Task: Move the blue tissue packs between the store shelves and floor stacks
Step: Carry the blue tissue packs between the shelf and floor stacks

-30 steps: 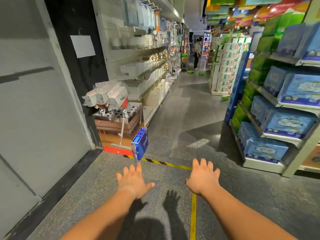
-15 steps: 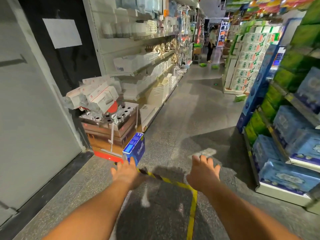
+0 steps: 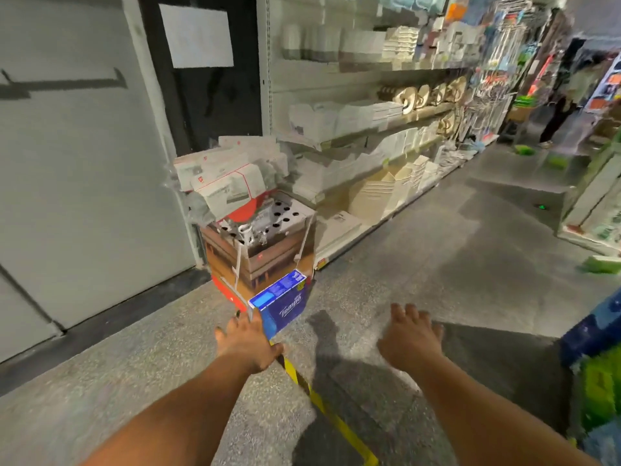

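Observation:
A blue tissue pack stands on the grey floor against the front of a cardboard display box. My left hand is stretched out just in front of the pack, fingers spread, its fingertips at the pack's near left corner; I cannot tell whether they touch it. My right hand hovers open over the floor to the right of the pack, well apart from it. More blue packs show at the right edge, blurred.
Store shelves with white goods run along the left of the aisle. A grey wall is at the left. Yellow-black floor tape runs under my arms. Green packs sit at the right. A person stands far down the aisle.
I have moved closer to the blue pack and turned left. Both hands have advanced toward it; the left one has reached its near corner. The right shelving has slid out of view.

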Available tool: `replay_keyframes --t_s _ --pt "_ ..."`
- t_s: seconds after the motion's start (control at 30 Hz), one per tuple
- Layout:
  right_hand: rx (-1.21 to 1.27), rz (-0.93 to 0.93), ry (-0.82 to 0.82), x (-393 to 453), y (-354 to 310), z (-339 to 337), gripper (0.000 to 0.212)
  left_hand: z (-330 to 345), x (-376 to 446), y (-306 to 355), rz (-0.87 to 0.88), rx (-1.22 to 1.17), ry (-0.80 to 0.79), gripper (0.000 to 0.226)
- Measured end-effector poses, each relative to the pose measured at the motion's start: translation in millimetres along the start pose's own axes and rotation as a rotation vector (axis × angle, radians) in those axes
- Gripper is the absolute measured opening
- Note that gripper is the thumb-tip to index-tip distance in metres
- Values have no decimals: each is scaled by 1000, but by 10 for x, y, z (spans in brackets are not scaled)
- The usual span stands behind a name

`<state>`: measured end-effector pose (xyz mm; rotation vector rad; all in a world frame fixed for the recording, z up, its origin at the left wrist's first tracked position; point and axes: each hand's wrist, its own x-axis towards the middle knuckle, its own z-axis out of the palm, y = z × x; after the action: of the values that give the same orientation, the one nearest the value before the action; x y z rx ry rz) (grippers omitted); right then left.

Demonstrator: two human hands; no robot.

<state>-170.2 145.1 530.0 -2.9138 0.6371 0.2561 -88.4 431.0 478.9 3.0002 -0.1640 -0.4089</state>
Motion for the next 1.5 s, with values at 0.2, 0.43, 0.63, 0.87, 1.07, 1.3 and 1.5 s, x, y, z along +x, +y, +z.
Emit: replay_keyframes --t_s 0.2,0.43,0.63,0.87,1.07,1.3,1.5 --pt "-96 -202 -27 1170 -112 66 74 51 801 408 -163 -18 -4 107" --pt "-139 -337 -99 2660 -161 -22 84 263 2101 645 -341 -55 -18 104" --pt "-157 -341 -96 4002 -100 -367 94 90 3053 1003 -358 -48 -21 107" --pt "-157 -579 -139 5223 -861 -78 103 180 3721 826 -474 -94 -10 110" --pt "-193 -777 -234 6169 -1262 466 111 591 4312 793 -622 -128 -122 124" --pt "-272 -823 -399 7053 -1402 1616 121 1514 5122 774 -669 -94 -284 136" --pt "-260 -888 -339 7684 -1782 2797 127 2513 6027 397 -637 -113 -239 140"
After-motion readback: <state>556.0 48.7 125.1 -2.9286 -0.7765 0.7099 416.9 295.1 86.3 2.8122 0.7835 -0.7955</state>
